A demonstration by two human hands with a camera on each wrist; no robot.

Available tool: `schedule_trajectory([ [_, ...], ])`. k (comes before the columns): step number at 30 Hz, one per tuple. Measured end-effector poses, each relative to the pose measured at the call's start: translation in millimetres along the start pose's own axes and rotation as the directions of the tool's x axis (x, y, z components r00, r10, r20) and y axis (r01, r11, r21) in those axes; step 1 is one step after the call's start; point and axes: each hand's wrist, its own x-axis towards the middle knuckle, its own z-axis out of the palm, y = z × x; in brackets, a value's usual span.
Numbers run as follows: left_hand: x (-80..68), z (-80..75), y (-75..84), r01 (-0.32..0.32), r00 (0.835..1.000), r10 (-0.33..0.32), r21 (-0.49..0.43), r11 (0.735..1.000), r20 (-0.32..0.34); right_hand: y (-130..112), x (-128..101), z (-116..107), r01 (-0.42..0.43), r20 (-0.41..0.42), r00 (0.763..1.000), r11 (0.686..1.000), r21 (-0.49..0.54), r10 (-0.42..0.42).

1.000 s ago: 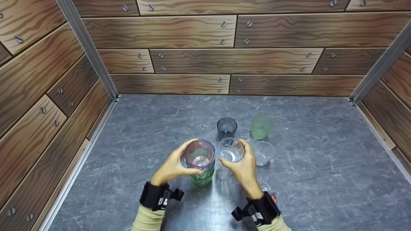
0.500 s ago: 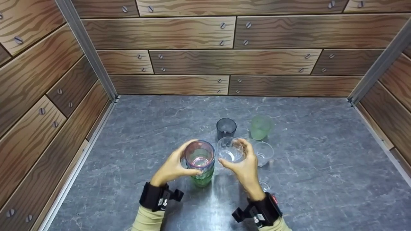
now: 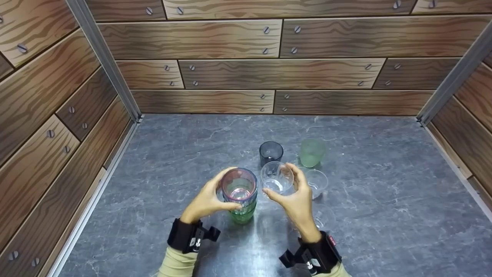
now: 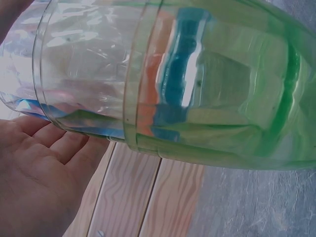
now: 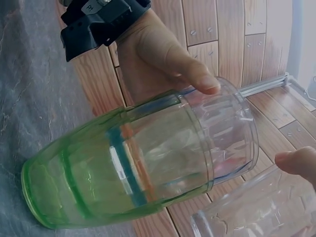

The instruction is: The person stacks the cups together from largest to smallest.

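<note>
Cup stack (image 3: 246,201) mouth-up, axis vertical

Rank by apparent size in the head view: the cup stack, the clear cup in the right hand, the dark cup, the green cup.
1. Cup stack
2. Clear cup in the right hand
3. Green cup and dark cup: too alike to rank

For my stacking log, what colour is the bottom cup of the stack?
The bottom cup is transparent green, best seen in the right wrist view.
</note>
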Motion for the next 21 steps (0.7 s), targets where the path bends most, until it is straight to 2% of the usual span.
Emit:
schedule_trajectory([
  [14, 0.8, 0.4, 1.2, 0.007, 1.000, -0.007, -0.016, 1.000, 0.011, -12.5, -0.9, -5.6, 0.014, 0.019, 1.000, 0.999, -0.029, -0.014],
  [21, -0.2, 0.0, 0.7, 0.003, 1.000, -0.003, -0.005, 1.000, 0.002, -17.1, 1.7, -7.2, 0.064, 0.015, 0.998, 0.998, -0.024, -0.064],
])
